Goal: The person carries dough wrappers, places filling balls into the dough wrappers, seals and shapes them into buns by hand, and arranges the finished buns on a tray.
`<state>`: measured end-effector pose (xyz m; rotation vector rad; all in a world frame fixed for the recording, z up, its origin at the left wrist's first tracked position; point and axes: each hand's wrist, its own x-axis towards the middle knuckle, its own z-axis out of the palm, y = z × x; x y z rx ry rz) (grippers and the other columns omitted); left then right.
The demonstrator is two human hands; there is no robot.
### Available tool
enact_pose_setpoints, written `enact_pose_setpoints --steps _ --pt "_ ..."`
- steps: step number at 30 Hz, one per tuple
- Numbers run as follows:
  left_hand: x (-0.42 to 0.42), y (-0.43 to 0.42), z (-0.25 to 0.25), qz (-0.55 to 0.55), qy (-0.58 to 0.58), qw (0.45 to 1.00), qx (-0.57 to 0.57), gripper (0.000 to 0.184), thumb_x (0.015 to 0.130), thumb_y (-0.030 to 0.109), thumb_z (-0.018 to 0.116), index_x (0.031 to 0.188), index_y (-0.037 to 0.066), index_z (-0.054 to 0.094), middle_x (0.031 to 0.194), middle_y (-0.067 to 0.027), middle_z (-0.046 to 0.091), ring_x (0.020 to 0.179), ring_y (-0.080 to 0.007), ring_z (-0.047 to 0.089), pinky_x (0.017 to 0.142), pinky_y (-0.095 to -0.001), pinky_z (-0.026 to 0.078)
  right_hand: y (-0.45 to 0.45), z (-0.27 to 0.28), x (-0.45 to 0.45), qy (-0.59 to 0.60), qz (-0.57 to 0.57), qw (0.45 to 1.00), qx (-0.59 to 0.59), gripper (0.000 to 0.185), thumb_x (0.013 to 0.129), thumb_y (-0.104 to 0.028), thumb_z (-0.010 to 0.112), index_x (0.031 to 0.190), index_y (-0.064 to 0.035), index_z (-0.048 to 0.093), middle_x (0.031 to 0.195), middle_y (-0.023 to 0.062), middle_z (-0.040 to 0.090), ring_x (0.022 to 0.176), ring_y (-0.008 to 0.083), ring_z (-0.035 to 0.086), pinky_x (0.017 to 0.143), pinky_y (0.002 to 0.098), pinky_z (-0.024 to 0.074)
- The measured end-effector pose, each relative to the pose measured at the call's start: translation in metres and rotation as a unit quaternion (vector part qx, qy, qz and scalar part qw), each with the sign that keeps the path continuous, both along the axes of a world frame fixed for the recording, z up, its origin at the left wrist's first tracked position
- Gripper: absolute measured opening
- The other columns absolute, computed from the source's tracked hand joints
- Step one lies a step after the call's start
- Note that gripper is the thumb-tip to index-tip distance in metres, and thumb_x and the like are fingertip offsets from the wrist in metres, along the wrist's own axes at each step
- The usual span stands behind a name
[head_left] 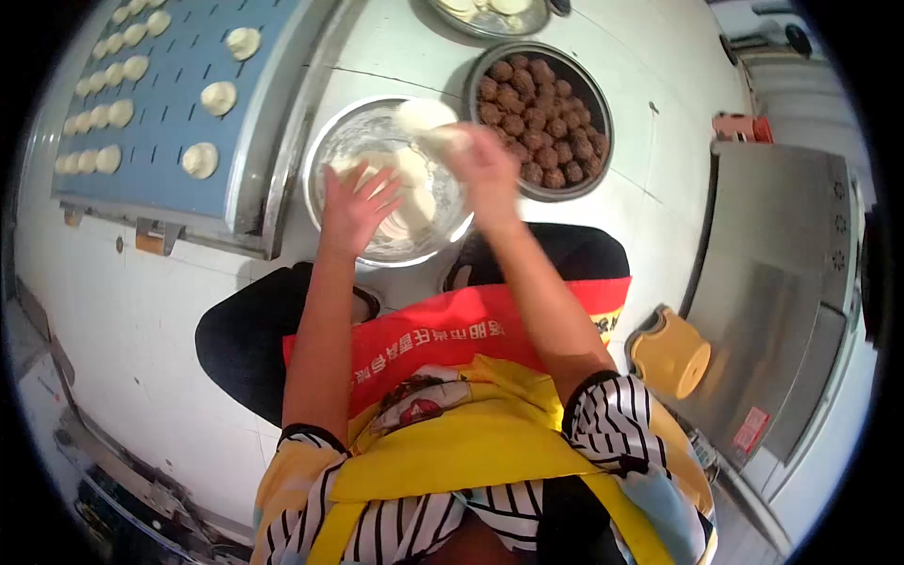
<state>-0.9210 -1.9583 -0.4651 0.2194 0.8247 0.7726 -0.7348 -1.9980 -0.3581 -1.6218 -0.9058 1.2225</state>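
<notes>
A round metal bowl (316,141) dusted with flour stands on the floor between my knees. Several flat, pale dough discs (414,209) lie overlapping inside it. Over the bowl's left side, my left hand (352,209) is open with fingers spread, resting on or just above the discs. My right hand (485,171), blurred by motion, is at the bowl's right edge, with a pale dough piece (441,139) pinched at its fingertips. Another dough disc (424,114) shows just beyond that piece. Right of the bowl, a dark round pan holds several brown filling balls (539,121).
At the upper left, a blue tray (179,89) in a metal frame carries rows of dough balls (121,113). Another dish (490,21) with pale discs sits at the top. A yellow stool (670,353) stands at the right beside a steel cabinet (767,264).
</notes>
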Motion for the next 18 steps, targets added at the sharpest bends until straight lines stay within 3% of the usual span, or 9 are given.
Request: enact_pose_setpoints --steps 1,2,3,5,8,9,11,12,18 --pt "0.01 0.001 0.014 0.01 -0.164 0.986 -0.041 0.078 0.083 0.066 0.049 0.128 0.003 0.047 0.115 -0.0178 0.057 0.103 -0.0278 0.057 0.093 -0.045 0.045 0.001 0.03 -0.014 -0.065 0.119 0.987 -0.081 0.034 0.088 -0.016 0.061 0.118 -0.0027 0.056 0.113 0.0164 0.061 0.11 0.0209 0.057 0.091 0.0352 0.0473" --pt "0.013 0.006 0.005 0.01 -0.159 0.987 -0.006 0.082 0.082 0.07 0.043 0.129 0.003 0.046 0.12 -0.0182 0.055 0.109 -0.0288 0.054 0.096 -0.0459 0.043 -0.004 0.009 -0.019 -0.18 0.233 0.954 0.056 0.037 0.086 -0.018 0.063 0.119 -0.0027 0.056 0.114 0.0165 0.061 0.112 0.0225 0.056 0.093 0.036 0.0458" --pt "0.019 0.011 0.009 0.011 -0.154 0.988 0.027 0.086 0.082 0.074 0.037 0.13 0.003 0.045 0.124 -0.0187 0.053 0.114 -0.0298 0.052 0.098 -0.0469 0.041 -0.005 0.003 -0.021 -0.287 0.338 0.877 0.186 0.04 0.084 -0.019 0.065 0.12 -0.0028 0.056 0.116 0.0165 0.061 0.113 0.0242 0.056 0.096 0.0368 0.0444" --pt "0.025 0.011 0.018 0.051 -0.143 0.988 -0.017 0.088 0.085 0.074 0.029 0.133 0.001 0.041 0.129 -0.0195 0.049 0.118 -0.0318 0.049 0.1 -0.0487 0.039 -0.005 0.01 0.01 -0.218 0.307 0.916 0.139 0.048 0.079 -0.023 0.071 0.123 -0.0101 0.057 0.119 0.0149 0.059 0.11 0.03 0.055 0.098 0.0413 0.0411" --pt "0.03 0.003 0.029 0.07 -0.201 0.977 0.008 0.081 0.089 0.067 0.031 0.135 0.001 0.038 0.135 -0.0169 0.046 0.122 -0.0315 0.047 0.102 -0.0472 0.039 0.019 0.03 0.111 -0.172 0.145 0.974 0.029 0.04 0.085 -0.023 0.065 0.121 -0.0058 0.057 0.117 0.0109 0.061 0.108 0.0203 0.058 0.093 0.0342 0.0466" --pt "0.033 0.002 0.024 0.067 -0.215 0.974 0.004 0.079 0.09 0.064 0.031 0.136 0.001 0.038 0.135 -0.017 0.046 0.122 -0.0317 0.047 0.102 -0.0471 0.038 0.025 0.006 0.155 -0.279 0.076 0.957 0.012 0.04 0.087 -0.023 0.063 0.121 -0.0043 0.056 0.117 0.0114 0.061 0.108 0.0201 0.058 0.093 0.0342 0.0466" --pt "0.038 0.003 0.007 0.067 -0.24 0.968 -0.002 0.073 0.093 0.059 0.032 0.137 0.0 0.036 0.136 -0.0172 0.045 0.123 -0.0321 0.046 0.103 -0.0467 0.037 0.021 -0.028 0.226 -0.379 0.054 0.912 -0.148 0.046 0.088 -0.023 0.062 0.127 -0.0034 0.05 0.124 0.0148 0.057 0.113 0.0253 0.056 0.095 0.0371 0.045" --pt "0.037 0.0 -0.011 0.042 -0.312 0.949 -0.006 0.064 0.096 0.051 0.035 0.136 0.001 0.037 0.135 -0.0172 0.045 0.122 -0.0326 0.046 0.103 -0.0478 0.037 0.011 -0.068 0.27 -0.459 0.083 0.865 -0.186 0.054 0.085 -0.027 0.066 0.13 -0.005 0.048 0.125 0.0151 0.057 0.114 0.0296 0.055 0.097 0.0396 0.0437" --pt "0.048 0.0 -0.013 0.047 -0.246 0.966 -0.057 0.054 0.097 0.041 0.04 0.133 0.001 0.041 0.135 -0.0169 0.047 0.123 -0.0318 0.046 0.104 -0.0503 0.036 -0.033 -0.172 0.316 -0.62 0.102 0.714 -0.31 0.073 0.077 -0.028 0.071 0.14 -0.0206 0.036 0.134 0.0075 0.046 0.124 0.0287 0.043 0.097 0.0483 0.0395"
